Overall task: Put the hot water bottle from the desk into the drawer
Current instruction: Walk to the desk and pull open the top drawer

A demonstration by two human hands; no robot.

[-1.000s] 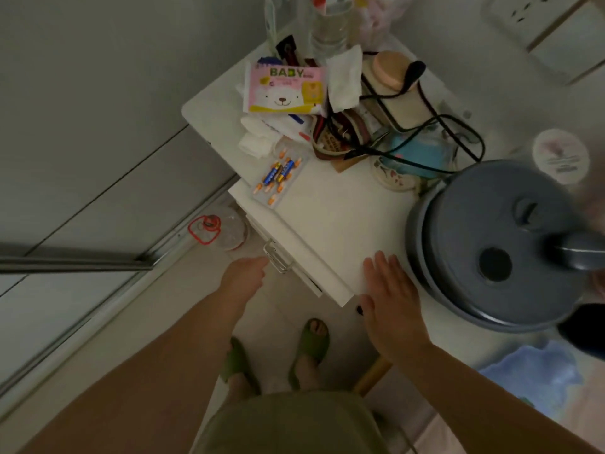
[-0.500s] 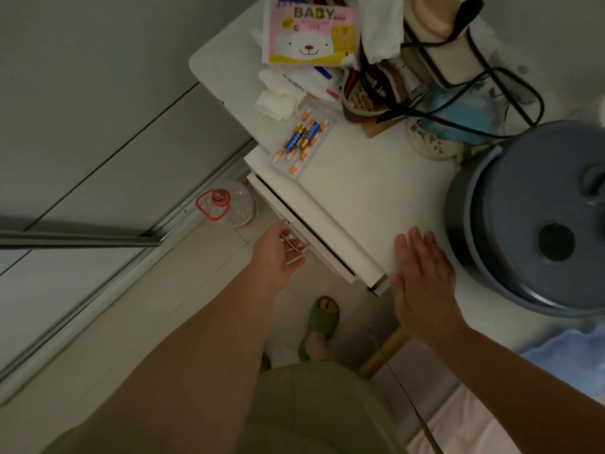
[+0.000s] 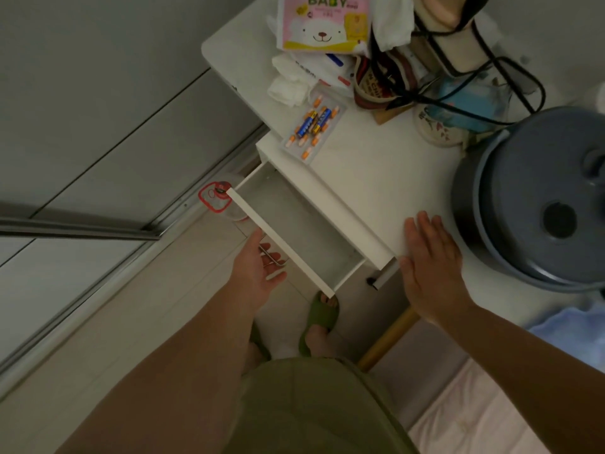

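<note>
The white shallow drawer stood pulled out from under the white table, its interior bare. The left hand was half curled, palm up, fingers hooked under the drawer's metal handle. The right hand lay flat and fully spread, palm down, on the table's near edge, holding nothing. The cream-coloured hot water bottle wrapped in black cord sat at the table's far end among clutter, well apart from both hands.
</note>
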